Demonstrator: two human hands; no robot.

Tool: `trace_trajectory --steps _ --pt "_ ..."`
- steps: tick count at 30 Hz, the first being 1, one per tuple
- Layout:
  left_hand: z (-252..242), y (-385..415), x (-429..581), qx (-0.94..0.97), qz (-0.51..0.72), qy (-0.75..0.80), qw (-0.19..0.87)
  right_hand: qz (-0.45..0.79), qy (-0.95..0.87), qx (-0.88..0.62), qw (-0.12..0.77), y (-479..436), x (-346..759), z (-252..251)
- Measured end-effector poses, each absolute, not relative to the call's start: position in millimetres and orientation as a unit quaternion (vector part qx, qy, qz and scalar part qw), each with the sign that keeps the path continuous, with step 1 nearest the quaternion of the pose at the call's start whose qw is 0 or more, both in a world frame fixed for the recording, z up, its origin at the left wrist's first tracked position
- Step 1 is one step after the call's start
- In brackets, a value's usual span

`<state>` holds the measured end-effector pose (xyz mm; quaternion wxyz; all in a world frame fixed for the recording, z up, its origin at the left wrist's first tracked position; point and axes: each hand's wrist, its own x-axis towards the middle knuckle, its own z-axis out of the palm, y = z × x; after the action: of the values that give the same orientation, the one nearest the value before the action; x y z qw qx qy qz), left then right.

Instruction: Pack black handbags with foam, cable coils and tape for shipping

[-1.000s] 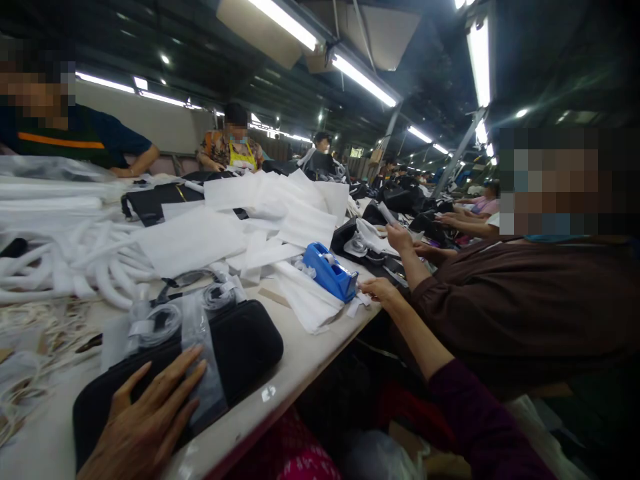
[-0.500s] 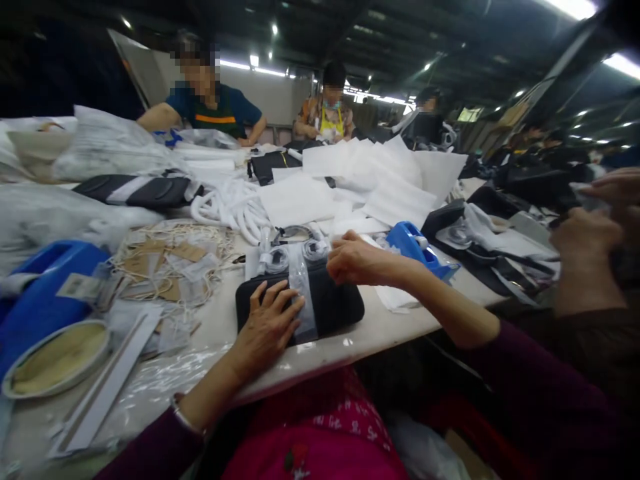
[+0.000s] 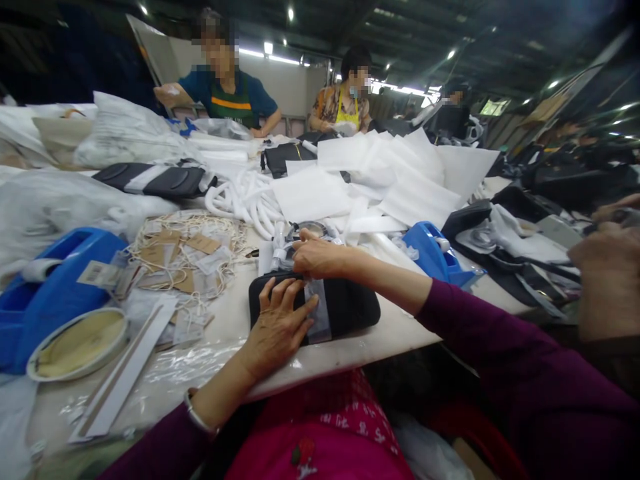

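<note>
A black zip-top bag lies flat at the table's front edge, with a strip of clear wrap across its middle. My left hand rests on the bag's left part, fingers spread. At the bag's top edge, my right hand is closed in a pinch. Whatever sits between its fingertips is hidden. Wrapped strap parts stick out just beyond the bag, partly behind my right hand.
Left are a heap of tags with strings, a blue tape dispenser, an oval dish and flat strips. White foam sheets pile up beyond the bag. Another blue dispenser and a co-worker's hands are right.
My right hand has moved left along the bag's top edge, from its right part to near the middle. My left hand stays on the bag. The view has shifted slightly.
</note>
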<state>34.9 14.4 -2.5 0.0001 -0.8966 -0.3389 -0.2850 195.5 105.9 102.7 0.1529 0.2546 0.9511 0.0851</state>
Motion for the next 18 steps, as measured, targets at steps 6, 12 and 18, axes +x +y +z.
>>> trace_trajectory --steps 6,12,18 --pt "-1.2 13.6 34.3 -0.904 -0.262 -0.337 -0.005 0.106 0.951 0.256 0.139 107.3 197.4 96.0" --pt "-0.1 12.8 34.5 -0.901 -0.263 -0.344 -0.012 0.159 0.941 0.278 0.112 103.1 195.3 90.0" --pt "2.6 13.2 35.0 -0.903 -0.256 -0.344 -0.004 0.148 0.931 0.328 0.057 130.1 212.7 86.3"
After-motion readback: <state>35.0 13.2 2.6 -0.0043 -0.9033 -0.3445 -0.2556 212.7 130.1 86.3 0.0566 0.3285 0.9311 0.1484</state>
